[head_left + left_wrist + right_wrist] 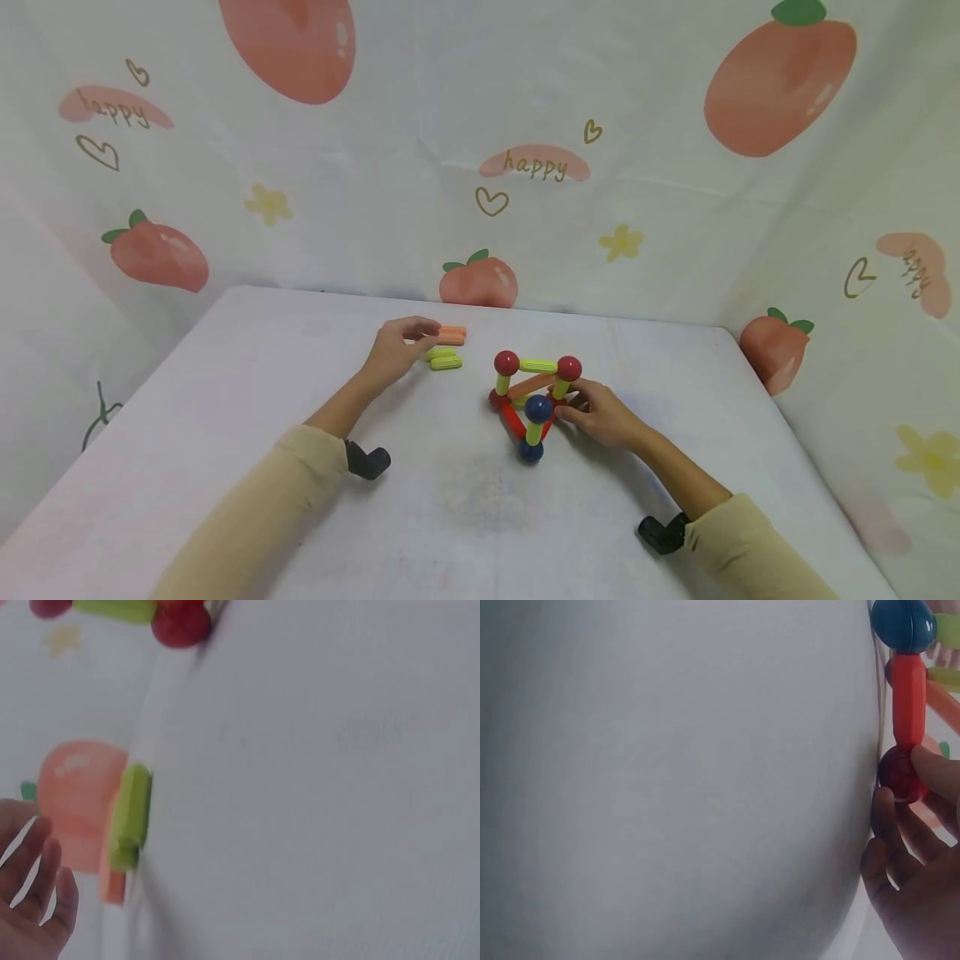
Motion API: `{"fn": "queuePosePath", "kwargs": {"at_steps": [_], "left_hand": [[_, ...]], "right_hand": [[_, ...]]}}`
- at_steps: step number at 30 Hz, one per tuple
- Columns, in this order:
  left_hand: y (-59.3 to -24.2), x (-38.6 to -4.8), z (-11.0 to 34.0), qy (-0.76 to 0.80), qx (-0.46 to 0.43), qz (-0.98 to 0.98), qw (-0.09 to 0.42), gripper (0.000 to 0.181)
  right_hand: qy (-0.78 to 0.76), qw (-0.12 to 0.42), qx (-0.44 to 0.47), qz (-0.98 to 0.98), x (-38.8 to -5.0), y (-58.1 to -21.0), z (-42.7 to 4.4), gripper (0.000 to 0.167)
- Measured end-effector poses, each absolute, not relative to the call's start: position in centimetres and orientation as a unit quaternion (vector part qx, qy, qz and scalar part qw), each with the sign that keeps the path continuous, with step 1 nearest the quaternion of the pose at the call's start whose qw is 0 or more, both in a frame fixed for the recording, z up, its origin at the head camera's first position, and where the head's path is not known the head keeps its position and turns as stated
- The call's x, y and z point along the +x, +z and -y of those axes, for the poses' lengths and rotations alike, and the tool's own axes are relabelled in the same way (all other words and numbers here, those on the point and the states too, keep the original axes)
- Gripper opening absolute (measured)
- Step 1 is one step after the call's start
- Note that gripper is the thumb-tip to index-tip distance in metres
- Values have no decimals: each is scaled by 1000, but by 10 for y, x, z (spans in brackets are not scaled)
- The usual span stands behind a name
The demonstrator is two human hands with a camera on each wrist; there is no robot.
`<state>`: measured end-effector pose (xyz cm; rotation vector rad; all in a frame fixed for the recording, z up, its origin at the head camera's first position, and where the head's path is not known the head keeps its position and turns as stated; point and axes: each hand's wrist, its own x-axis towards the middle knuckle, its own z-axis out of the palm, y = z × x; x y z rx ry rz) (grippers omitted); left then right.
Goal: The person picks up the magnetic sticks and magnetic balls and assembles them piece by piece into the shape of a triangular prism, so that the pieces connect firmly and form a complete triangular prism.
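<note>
Right of the table's middle stands a frame of toy rods and balls, with yellow-green uprights [534, 432], red balls [507, 362], blue balls [537, 409] and a slanting orange rod [532, 385]. My right hand [603, 417] pinches a low dark red ball [901, 776] at its right corner, thumb on one side and fingers on the other; a red rod [909, 701] runs from that ball to a blue one. Farther back, my left hand [401, 352] hovers beside loose yellow-green rods [446, 362] and orange rods [452, 335], its fingers loosely bent with nothing visible between them.
The white tabletop [420, 517] reaches back to a hanging cloth [390, 208] printed with peaches, hearts and flowers. A black strap mount [367, 460] sits on the left wrist and another [662, 533] on the right.
</note>
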<state>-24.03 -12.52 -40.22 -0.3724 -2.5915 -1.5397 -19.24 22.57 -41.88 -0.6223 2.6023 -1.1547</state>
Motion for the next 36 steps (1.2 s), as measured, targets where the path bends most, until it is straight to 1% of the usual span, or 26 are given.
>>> {"fn": "queuePosePath", "kwargs": {"at_steps": [4, 11, 19, 27, 32, 36], "left_hand": [[-412, -249, 133, -475, -96, 873, 56, 26], [-421, -257, 141, -463, -67, 883, 33, 31], [-430, -265, 145, -432, -71, 898, 41, 30], [-433, -269, 143, -385, -66, 920, 23, 28], [-427, -267, 146, -421, -71, 904, 22, 30], [-417, -263, 150, -503, -55, 863, 15, 35]], "right_hand": [[-394, 114, -212, -887, -193, -419, -226, 38], [-397, 111, -222, -884, -193, -419, -226, 37], [-397, 112, -220, -884, -193, -420, -226, 37], [-398, 114, -214, -885, -193, -420, -226, 37], [-398, 116, -210, -885, -193, -420, -225, 38], [-397, 116, -206, -887, -193, -420, -225, 38]]}}
